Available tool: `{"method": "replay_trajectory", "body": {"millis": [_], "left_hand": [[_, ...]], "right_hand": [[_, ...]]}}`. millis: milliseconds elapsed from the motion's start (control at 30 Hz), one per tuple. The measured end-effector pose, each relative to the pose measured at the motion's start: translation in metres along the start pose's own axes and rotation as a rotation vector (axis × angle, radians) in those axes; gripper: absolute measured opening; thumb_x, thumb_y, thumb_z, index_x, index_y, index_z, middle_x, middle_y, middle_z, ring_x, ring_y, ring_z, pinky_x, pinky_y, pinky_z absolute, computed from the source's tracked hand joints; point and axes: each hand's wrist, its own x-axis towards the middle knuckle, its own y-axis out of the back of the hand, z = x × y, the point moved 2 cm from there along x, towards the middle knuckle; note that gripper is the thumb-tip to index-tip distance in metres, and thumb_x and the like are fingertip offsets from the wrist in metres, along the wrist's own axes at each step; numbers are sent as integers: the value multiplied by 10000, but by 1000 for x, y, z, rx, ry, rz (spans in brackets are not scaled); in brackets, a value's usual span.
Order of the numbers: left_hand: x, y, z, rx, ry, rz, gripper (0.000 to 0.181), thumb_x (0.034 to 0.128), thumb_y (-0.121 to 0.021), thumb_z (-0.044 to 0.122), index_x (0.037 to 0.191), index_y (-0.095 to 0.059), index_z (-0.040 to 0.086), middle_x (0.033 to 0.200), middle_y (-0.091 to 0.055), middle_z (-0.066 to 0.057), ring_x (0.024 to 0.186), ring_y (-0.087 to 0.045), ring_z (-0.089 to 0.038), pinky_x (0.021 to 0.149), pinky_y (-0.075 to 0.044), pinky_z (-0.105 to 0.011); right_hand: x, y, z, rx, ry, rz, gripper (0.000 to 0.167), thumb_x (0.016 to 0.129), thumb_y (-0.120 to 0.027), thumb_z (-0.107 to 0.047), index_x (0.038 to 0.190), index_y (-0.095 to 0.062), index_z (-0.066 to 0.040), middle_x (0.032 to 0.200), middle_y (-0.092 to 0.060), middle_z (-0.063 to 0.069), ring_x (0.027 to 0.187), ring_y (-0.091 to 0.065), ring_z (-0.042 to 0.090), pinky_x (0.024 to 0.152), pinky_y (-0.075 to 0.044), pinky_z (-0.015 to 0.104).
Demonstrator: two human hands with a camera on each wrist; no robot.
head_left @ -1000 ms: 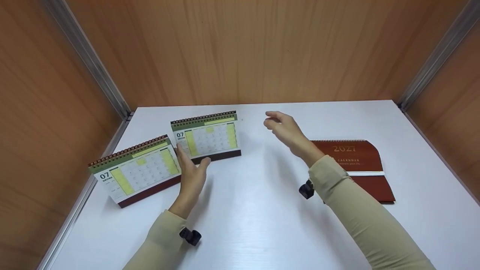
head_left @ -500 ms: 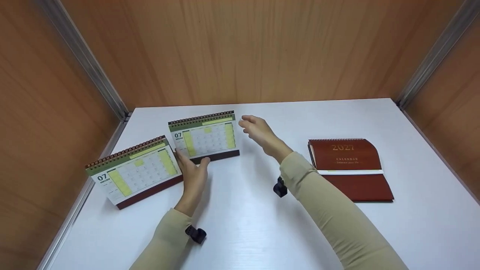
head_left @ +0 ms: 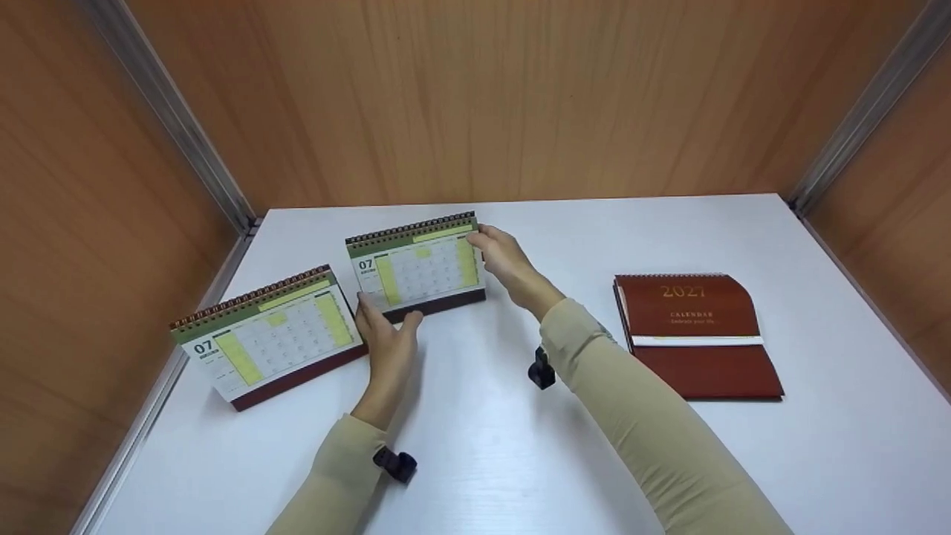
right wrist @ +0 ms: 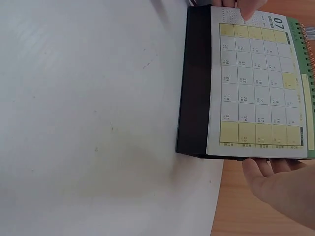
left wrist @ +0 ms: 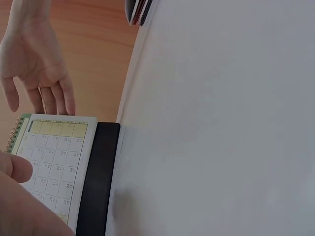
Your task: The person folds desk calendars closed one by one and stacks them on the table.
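Observation:
A standing desk calendar (head_left: 423,271) with a green header and dark base is at the middle back, its page reading 07. My left hand (head_left: 390,349) is at its lower left corner, fingers straight along the side edge; in the left wrist view the thumb (left wrist: 20,168) lies in front of the page. On the opposite side, my right hand (head_left: 513,267) touches the right edge with extended fingers, partly hidden behind the calendar. A second calendar (head_left: 275,338) with a dark red base stands to the left, tilted in angle, near the back of my left hand.
A dark red closed calendar (head_left: 691,319) marked 2027, with a white band, lies on the right of the white table (head_left: 475,461). Wooden panels (head_left: 520,104) enclose the back and sides, with metal posts at the corners.
My right hand has come left to the back calendar's right edge. That calendar and my left hand have shifted slightly to the right. The left calendar has stayed put.

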Motion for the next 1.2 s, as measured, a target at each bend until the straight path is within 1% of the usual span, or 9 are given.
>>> {"method": "replay_trajectory", "body": {"millis": [100,200,300,400,567,700,767,1033,1200], "left_hand": [[-2,0,1,-5,-4,-12,1040,1014,-595,263,1683,190,127,1755,177,-147,1639,112,-288,1336,-30,-457],[-3,-1,1,-2,-10,-21,1036,1006,-602,260,1690,164,123,1758,155,-146,1640,91,-295,1336,-41,-466],[-3,-1,2,-1,-11,-35,1028,1003,-603,254,1694,144,116,1761,142,-144,1641,84,-285,1336,-38,-460],[-3,0,4,-14,-4,-42,1015,1006,-598,245,1696,135,112,1768,143,-133,1642,99,-271,1336,-11,-451],[-2,1,4,-24,-8,-23,1022,998,-607,230,1693,129,90,1777,110,-127,1642,100,-259,1334,12,-431],[-1,1,4,-16,-33,-5,1022,994,-616,208,1689,118,55,1775,69,-158,1644,66,-275,1336,-6,-421],[-1,0,3,-11,-30,-3,1020,995,-616,209,1690,116,59,1775,66,-157,1644,59,-277,1336,-12,-421],[-2,-3,5,-24,-10,-17,1011,1007,-601,225,1694,130,95,1779,85,-126,1645,75,-270,1337,-14,-438],[-3,-3,7,-16,-12,-29,1015,1005,-595,238,1691,138,93,1775,93,-132,1643,83,-281,1335,-16,-457]], "right_hand": [[2,4,-1,16,-22,2,602,1118,-394,-363,1644,-372,-72,1672,-403,112,1568,-340,334,1287,-306,456],[4,9,-1,44,-46,2,586,1128,-336,-381,1615,-410,-63,1593,-478,146,1508,-438,325,1277,-329,450],[4,13,-1,79,-55,8,579,1133,-266,-397,1541,-490,-53,1481,-542,181,1403,-545,338,1249,-375,448],[4,16,-1,104,-55,12,589,1132,-226,-422,1457,-554,-56,1440,-541,173,1317,-588,355,1218,-410,448],[5,14,-5,108,-49,3,593,1132,-229,-445,1424,-575,-62,1537,-479,129,1373,-532,362,1231,-384,461],[5,13,-9,104,-44,11,576,1127,-264,-449,1407,-584,-60,1581,-453,114,1468,-443,354,1270,-315,495],[6,14,-12,115,-41,21,558,1125,-287,-444,1389,-590,-56,1579,-462,110,1493,-412,352,1284,-282,510],[7,19,-23,156,-18,50,477,1113,-339,-396,1312,-611,-57,1462,-537,102,1446,-455,309,1274,-296,487],[8,22,-30,180,1,52,468,1112,-348,-375,1323,-605,-46,1377,-568,102,1401,-500,298,1251,-325,461]]}}
